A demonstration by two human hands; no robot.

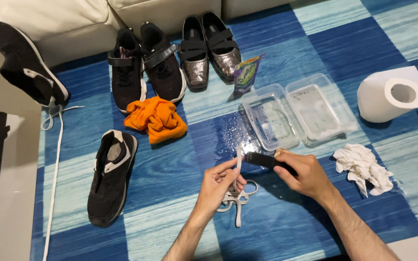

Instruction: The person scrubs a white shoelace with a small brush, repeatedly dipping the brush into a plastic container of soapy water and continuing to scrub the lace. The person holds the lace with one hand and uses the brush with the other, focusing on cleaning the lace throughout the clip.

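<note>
Fingers of the left hand (pixel 221 181) pinch a white shoelace (pixel 237 193), holding one end upright while the rest loops onto the mat below the palm. Fingers of the right hand (pixel 302 173) are clenched around the handle of a dark brush (pixel 262 160), whose head meets the raised lace end just beside the left fingertips. Beyond both sets of fingers lies an open clear plastic container (pixel 298 113), its two halves wet inside, with spilled droplets between it and the brush. A purple detergent sachet (pixel 246 72) lies past the container's left half. To the right of the right hand sits crumpled white tissue (pixel 364 166), and farther out a toilet paper roll (pixel 388 99). Left of the left fingers, well apart, an orange cloth (pixel 156 120) rests near a lone black sneaker (pixel 110 176). Farthest from the fingers, a black sneaker pair (pixel 146 65) and metallic strap shoes (pixel 209 48) line the blue checked mat (pixel 170 193).
</note>
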